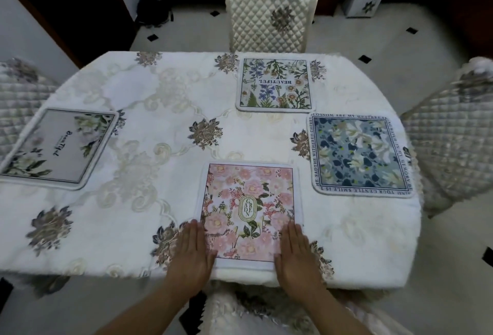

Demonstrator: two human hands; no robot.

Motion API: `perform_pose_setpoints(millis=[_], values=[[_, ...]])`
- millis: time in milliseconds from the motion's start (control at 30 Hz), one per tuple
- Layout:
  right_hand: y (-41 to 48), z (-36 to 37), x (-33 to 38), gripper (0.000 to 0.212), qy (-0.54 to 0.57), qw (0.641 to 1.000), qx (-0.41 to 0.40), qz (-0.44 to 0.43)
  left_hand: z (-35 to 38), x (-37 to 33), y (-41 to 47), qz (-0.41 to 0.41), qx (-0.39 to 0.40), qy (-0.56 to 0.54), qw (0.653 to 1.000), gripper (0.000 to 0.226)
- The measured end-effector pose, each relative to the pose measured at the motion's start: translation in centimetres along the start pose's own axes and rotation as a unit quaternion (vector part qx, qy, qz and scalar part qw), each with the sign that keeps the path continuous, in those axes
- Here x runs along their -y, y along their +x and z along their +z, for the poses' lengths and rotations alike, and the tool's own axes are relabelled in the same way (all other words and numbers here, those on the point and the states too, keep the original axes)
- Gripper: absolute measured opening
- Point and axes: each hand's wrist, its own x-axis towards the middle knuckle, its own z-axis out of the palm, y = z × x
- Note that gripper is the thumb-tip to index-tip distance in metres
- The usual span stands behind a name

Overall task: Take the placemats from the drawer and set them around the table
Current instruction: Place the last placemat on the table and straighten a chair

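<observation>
Four placemats lie flat on the desk (160, 99), which is covered by a white embroidered cloth (149, 174).

The pink placemat (249, 212), printed with roses and the word GARDEN, sits at the middle of the near edge, its near border flush with that edge. Both hands rest on it with fingers straight and close together, palms down, holding nothing. The left hand (190, 252) covers the mat's near left corner and lies partly on the cloth. The right hand (296, 254) covers the near right corner in the same way.

The blue placemat (360, 155), with lettering around its border, lies at the right edge, just beside the pink one but apart from it. The wildflower placemat (274, 83), marked BEAUTIFUL, lies at the far edge, close to the blue mat's far side. The grey placemat (58, 145), with white blooms, lies at the left edge, turned slightly askew and well apart from the others.

A quilted chair (268, 14) stands at the far edge behind the wildflower mat. Another chair (448, 142) stands at the right edge, and a third chair (18, 99) at the left edge. A black bag (152, 11) sits on the tiled floor (360, 30) beyond the far left corner.
</observation>
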Motion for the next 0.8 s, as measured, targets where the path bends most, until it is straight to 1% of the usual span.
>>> perform_pose_setpoints(millis=[67,133,167,200,233,267,300,333,400,467,600,667,800], values=[[0.0,-0.8,0.1,0.071,-0.008,0.999,0.034,0.007,-0.8,-0.3,0.1,-0.012,0.024,0.022,0.999,0.086],[0.1,-2.2,0.4,0.071,-0.018,0.998,0.061,0.009,-2.1,-0.3,0.4,-0.009,0.051,0.047,0.998,0.081],[0.3,-3.0,0.6,0.071,-0.02,0.996,0.083,0.01,-2.6,-0.2,0.7,-0.01,0.059,0.053,0.997,0.077],[0.3,-4.1,0.9,0.068,-0.02,0.995,0.097,0.014,-3.7,0.0,0.8,-0.005,0.05,0.05,0.997,0.068],[0.2,-5.3,1.1,0.062,-0.014,0.994,0.103,0.022,-4.7,0.2,0.8,0.003,0.031,0.043,0.999,0.054],[0.2,-6.4,1.2,0.052,-0.005,0.995,0.095,0.035,-5.9,0.2,0.7,0.008,0.014,0.039,0.999,0.041],[-0.1,-7.7,1.3,0.042,-0.003,0.996,0.078,0.048,-7.4,0.2,0.6,0.013,-0.008,0.039,0.999,0.034],[-0.4,-8.8,1.3,0.035,-0.005,0.996,0.067,0.056,-8.6,0.1,0.5,0.013,-0.015,0.037,0.999,0.033],[-1.7,-10.7,1.5,0.032,-0.013,0.996,0.064,0.068,-11.0,-0.2,0.4,0.019,-0.025,0.046,0.998,0.036],[-2.9,-12.6,1.5,0.028,-0.011,0.996,0.048,0.078,-13.6,-0.8,0.6,0.036,-0.053,0.049,0.997,0.038],[-4.7,-17.0,0.9,0.023,0.004,0.996,-0.019,0.09,-17.7,-2.9,0.2,0.07,-0.07,0.006,0.995,0.039],[-5.4,-18.8,0.5,0.021,-0.002,0.995,-0.047,0.09,-18.9,-4.1,-0.2,0.088,-0.09,-0.006,0.992,0.041],[-6.1,-21.2,-0.7,0.021,0.012,0.993,-0.073,0.089,-20.0,-6.5,-1.0,0.106,-0.118,0.014,0.987,0.043]])
